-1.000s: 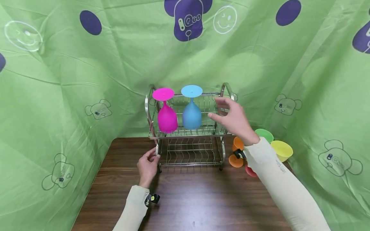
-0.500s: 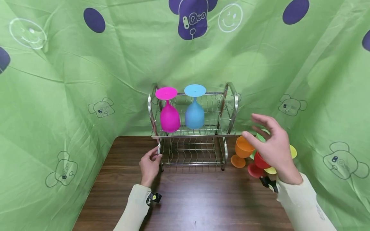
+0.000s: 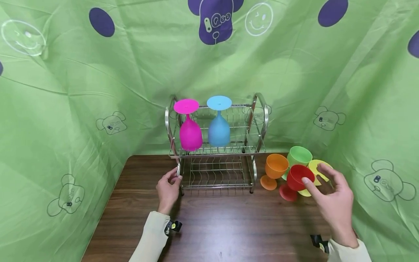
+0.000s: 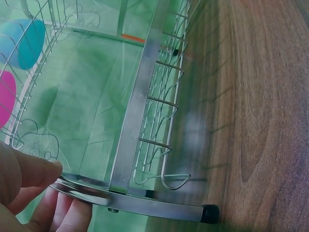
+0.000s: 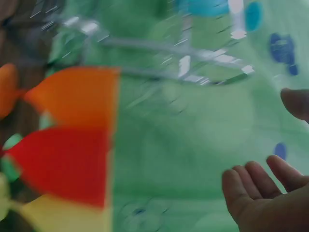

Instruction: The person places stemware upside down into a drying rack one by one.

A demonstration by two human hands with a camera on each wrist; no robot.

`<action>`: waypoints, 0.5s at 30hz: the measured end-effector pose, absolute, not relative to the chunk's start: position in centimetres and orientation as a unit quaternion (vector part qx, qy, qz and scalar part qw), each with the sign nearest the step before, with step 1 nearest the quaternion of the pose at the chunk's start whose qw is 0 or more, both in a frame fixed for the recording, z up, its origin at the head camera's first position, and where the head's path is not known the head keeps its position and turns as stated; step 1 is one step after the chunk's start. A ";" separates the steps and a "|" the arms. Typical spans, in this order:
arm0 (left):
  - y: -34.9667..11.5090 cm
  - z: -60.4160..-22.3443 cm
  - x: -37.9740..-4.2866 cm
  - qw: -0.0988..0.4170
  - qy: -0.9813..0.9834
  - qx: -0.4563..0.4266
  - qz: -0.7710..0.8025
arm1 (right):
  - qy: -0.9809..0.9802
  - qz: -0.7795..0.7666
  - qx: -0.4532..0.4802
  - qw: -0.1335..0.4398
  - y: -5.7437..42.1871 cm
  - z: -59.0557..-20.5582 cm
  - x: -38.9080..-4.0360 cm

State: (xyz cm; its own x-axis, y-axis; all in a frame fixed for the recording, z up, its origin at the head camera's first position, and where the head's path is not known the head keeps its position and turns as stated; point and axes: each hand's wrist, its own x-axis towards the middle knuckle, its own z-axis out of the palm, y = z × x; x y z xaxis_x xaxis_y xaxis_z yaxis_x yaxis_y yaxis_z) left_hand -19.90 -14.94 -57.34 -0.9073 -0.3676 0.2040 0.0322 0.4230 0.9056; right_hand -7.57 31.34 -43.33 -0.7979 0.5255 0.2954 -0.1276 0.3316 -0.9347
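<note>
My left hand (image 3: 168, 191) grips the left side post of a two-tier chrome dish rack (image 3: 167, 120); in the left wrist view the thumb and fingers wrap the metal tube (image 4: 140, 204). A pink goblet (image 3: 191, 135) and a blue goblet (image 3: 219, 131) stand upside down on the upper tier. Fingers spread and holding nothing, my right hand (image 3: 337, 203) is over the right side of the table. Its thumb overlaps the rim of a red goblet (image 3: 296, 176) in the head view, and its fingers partly cover a yellow goblet (image 3: 315, 167).
An orange goblet (image 3: 275, 167) and a green goblet (image 3: 299, 155) stand upright beside the red and yellow ones, right of the rack. The lower tier has wavy wire slots. Green patterned cloth (image 3: 209, 69) surrounds the wooden table (image 3: 222, 225) at the back and sides.
My right hand has moved from beside the blue goblet, right and down toward the upright goblets. The left hand keeps its grip on the rack, and the two upside-down goblets stay put.
</note>
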 end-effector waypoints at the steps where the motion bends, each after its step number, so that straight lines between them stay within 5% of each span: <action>1: -15.0 -57.3 -19.9 0.189 -0.822 0.103 -0.527 | -0.766 0.553 -0.142 0.296 31.7 -44.2 -7.5; 15: -14.7 -57.6 -19.9 0.189 -0.826 0.105 -0.521 | -0.701 0.602 -0.226 0.309 34.4 -52.6 -8.2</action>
